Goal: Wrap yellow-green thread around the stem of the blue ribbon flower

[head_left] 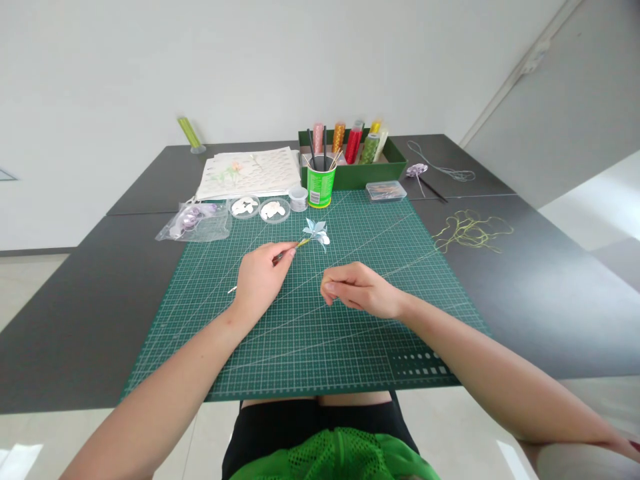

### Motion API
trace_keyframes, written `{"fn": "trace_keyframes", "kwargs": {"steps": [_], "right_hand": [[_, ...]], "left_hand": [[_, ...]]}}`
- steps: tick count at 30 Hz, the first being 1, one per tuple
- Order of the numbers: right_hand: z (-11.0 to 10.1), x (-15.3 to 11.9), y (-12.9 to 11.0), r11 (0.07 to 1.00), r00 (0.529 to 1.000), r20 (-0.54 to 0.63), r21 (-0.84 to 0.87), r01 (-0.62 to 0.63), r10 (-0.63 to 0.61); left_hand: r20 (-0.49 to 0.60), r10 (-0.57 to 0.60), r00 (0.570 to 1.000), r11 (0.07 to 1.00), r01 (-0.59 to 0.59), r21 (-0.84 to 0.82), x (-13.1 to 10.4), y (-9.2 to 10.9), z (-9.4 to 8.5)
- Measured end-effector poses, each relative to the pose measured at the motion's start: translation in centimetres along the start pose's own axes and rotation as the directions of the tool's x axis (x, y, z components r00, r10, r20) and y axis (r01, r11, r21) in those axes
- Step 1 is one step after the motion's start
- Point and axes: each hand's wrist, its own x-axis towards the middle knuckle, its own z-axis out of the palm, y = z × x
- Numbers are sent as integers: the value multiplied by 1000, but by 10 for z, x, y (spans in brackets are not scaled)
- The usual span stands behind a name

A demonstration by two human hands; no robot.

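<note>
My left hand (264, 275) is closed, pinching the yellow-green stem of a pale blue artificial flower (317, 231) between thumb and fingers. The blossom points away to the right, held above the green cutting mat (310, 353). A thin white-tipped stick (232, 290) shows at the left side of this hand; whether it is part of the stem I cannot tell. To the right and a little nearer to me, my right hand (357, 288) has its fingers curled and pressed together over the mat. What those fingers hold, if anything, is hidden.
Beyond the hands stand a green can (321, 187) with sticks, round dishes of white pieces (275, 211) and a green box (350, 177) of thread spools. A plastic bag (195, 222) lies left, near paper sheets (250, 172). Loose yellow-green thread (470, 232) and a purple flower (417, 171) lie right.
</note>
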Motion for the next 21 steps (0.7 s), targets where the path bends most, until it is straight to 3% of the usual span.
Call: {"fn": "trace_keyframes", "kwargs": {"steps": [6, 12, 17, 21], "right_hand": [[-6, -1, -3, 992, 993, -84, -100, 76, -85], [-12, -8, -6, 984, 941, -292, -98, 151, -173], [-16, -9, -5, 975, 889, -408, -162, 151, -205], [-21, -6, 0, 972, 867, -471, -227, 59, -163]], "left_hand": [[90, -8, 996, 998, 2, 64, 0, 2, 0], [252, 134, 958, 977, -171, 131, -10, 14, 2], [319, 349, 881, 905, -405, 130, -23, 24, 4], [279, 507, 815, 826, -552, 111, -27, 26, 4]]}}
